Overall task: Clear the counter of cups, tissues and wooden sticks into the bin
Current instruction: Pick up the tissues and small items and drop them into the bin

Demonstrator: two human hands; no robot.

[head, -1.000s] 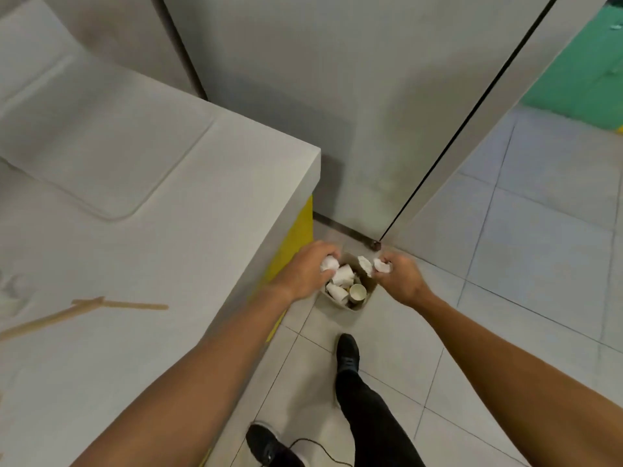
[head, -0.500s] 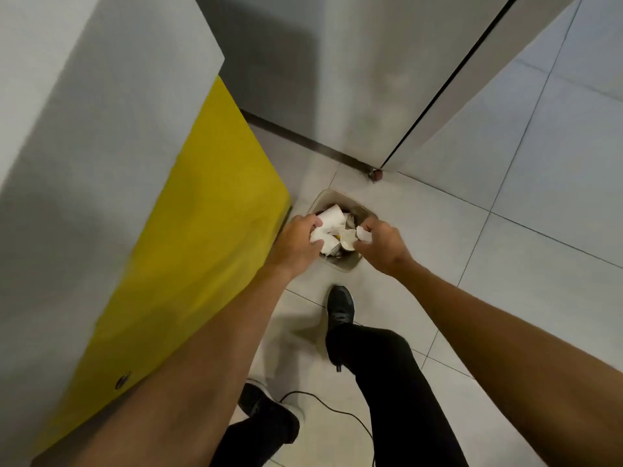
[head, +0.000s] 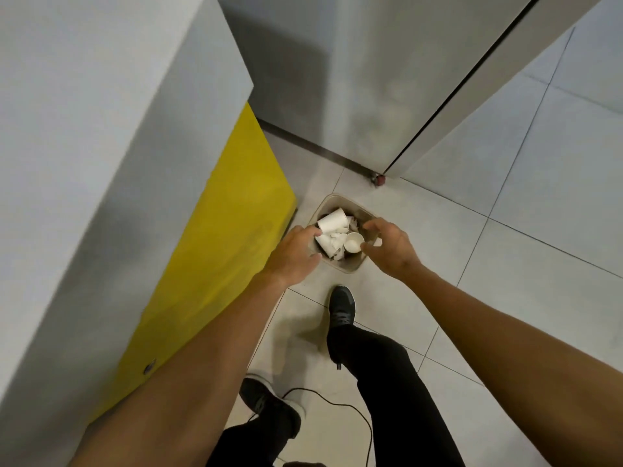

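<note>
On the floor tiles stands a small beige bin holding white paper cups and crumpled tissues; one cup lies with its mouth up. Over the bin's left edge hovers my left hand, fingers loose, tips by the cups, holding nothing. My right hand is above the bin's right side with fingers spread and curved, empty. No wooden sticks are in view; the counter top is out of frame.
The grey counter end and its yellow side panel stand close on the left. A grey wall and door with a doorstop are behind the bin. My black shoes and a thin cable are on the tiles.
Both hands held crumpled cups and tissues over the bin; now the fingers have loosened and the pieces lie in the bin. The view has tilted down, away from the counter top.
</note>
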